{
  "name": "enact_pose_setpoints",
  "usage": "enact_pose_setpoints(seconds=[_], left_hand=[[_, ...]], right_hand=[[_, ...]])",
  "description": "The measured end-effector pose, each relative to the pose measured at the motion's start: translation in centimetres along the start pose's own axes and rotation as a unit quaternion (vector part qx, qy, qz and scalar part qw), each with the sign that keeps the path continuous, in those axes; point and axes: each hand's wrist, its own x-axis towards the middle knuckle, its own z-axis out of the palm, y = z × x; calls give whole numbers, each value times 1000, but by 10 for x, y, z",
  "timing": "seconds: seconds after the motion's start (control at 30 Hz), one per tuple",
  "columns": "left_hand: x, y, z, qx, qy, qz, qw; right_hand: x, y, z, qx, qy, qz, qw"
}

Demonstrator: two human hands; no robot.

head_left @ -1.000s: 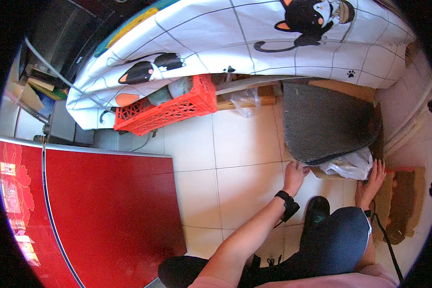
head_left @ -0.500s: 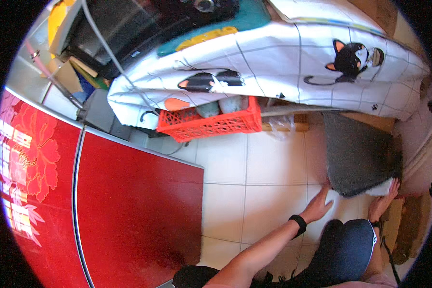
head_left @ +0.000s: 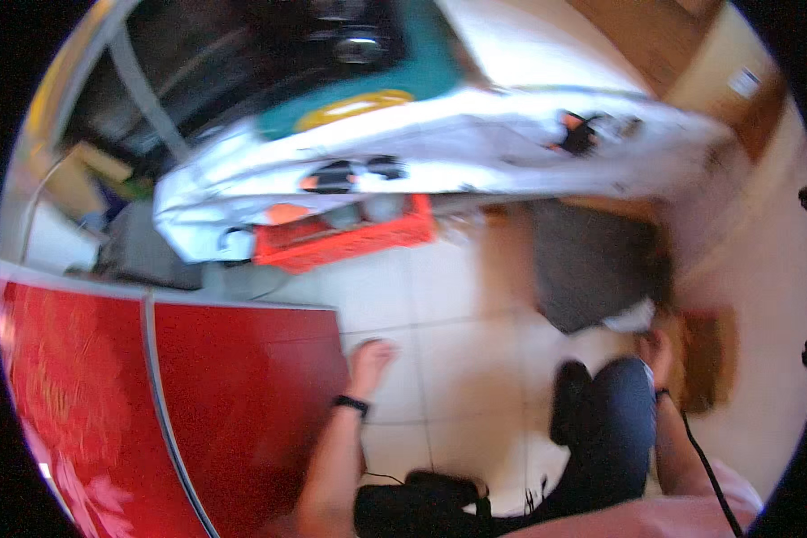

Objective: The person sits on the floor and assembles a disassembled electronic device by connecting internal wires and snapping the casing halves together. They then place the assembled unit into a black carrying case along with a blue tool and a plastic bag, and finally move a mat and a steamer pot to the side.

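My left hand, with a black band at its wrist, is over the tiled floor beside the red cabinet; motion smears its fingers, and nothing shows clearly in them. On the right, my right hand is close to the lower corner of a dark grey slab-like thing with a whitish patch at its lower edge. Whether that hand touches it I cannot tell, as its fingers are blurred. The slab-like thing is partly under the overhanging white cloth with cats.
A red plastic crate with rounded greyish things stands beneath the cloth. Above is a black stove-like appliance next to a teal and yellow piece. My bent knee is near my right arm, and a brown block stands right of it.
My left hand has moved left, away from the dark grey slab-like thing to beside the red cabinet. My right hand has stayed near its lower corner. The whole view has shifted.
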Motion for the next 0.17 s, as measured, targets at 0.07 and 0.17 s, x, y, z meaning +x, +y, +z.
enact_pose_setpoints(seconds=[0.07,0.17], left_hand=[[-53,25,-55,463,8,92,881],[-122,46,-73,506,88,11,858]], right_hand=[[0,-33,-18,-7,-69,-4,998],[-9,-99,-30,88,-74,17,993]])
